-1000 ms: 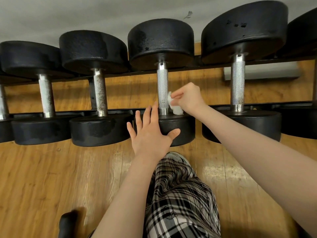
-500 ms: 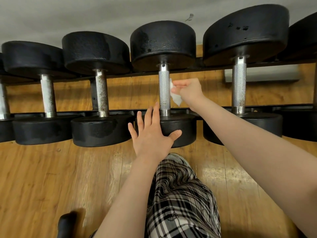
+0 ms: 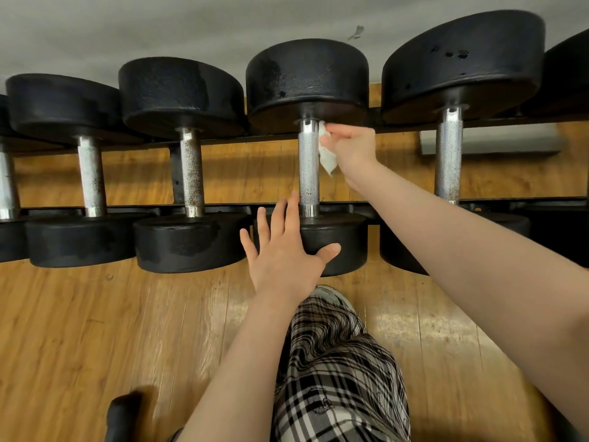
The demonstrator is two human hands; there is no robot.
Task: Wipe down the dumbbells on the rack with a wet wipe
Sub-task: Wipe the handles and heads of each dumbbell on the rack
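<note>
Several black dumbbells with knurled steel handles lie side by side on a low black rack. My right hand pinches a white wet wipe against the right side of the middle dumbbell's handle, at its far end just under the far head. My left hand lies flat with spread fingers on the near head of the same dumbbell.
Neighbouring dumbbells sit close on the left and right. Wooden floor runs beneath and in front of the rack. My plaid trouser leg and a shoe are below my arms. A dark object sits at the bottom left.
My right hand slid the wipe along the middle handle from its near end up to the far end. My left hand stayed on the near head.
</note>
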